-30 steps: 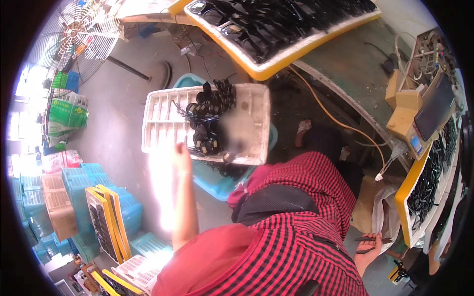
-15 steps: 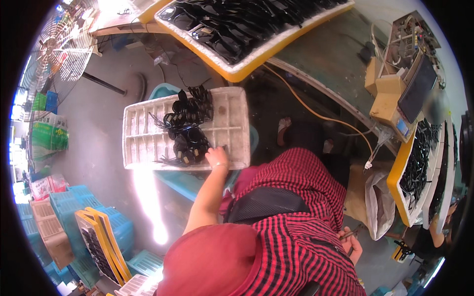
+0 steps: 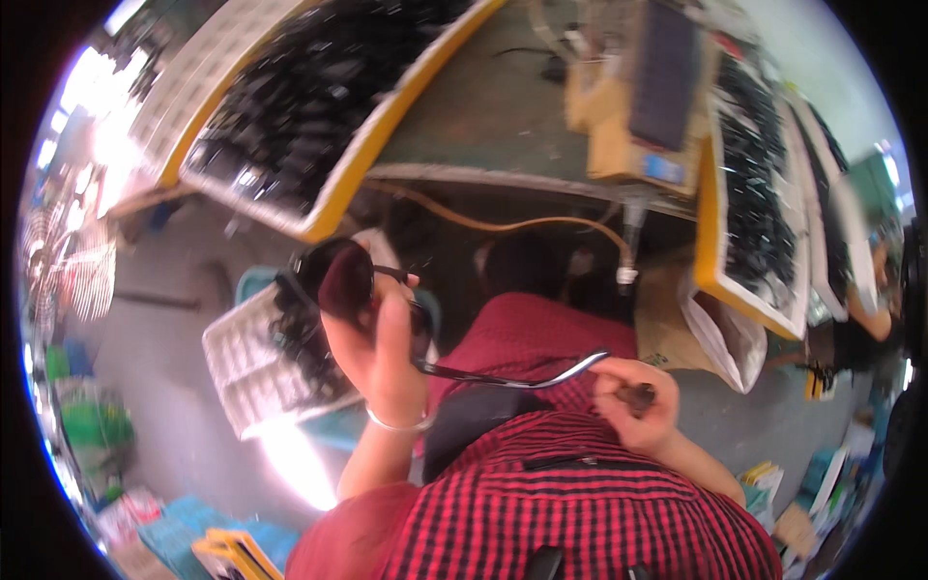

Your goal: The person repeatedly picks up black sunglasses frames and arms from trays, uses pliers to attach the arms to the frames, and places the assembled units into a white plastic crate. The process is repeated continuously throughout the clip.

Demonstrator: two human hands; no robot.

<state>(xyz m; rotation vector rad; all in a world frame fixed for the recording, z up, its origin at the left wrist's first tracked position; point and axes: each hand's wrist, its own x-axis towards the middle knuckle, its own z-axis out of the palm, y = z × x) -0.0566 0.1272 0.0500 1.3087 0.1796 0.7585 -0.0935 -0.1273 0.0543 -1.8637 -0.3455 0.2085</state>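
Head view: left hand (image 3: 379, 353) fingers closed round dark round-lens sunglasses (image 3: 338, 280), raised centre-left. Open temple arm runs right, tip reaching right hand (image 3: 633, 406), whose fingers pinch a small dark part, probably. White compartment tray (image 3: 246, 367) lies left, behind.

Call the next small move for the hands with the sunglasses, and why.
Probably bring the right hand up to the sunglasses. The left hand holds them raised by the frame, one temple arm reaches toward the right hand, whose fingers pinch a small dark part.
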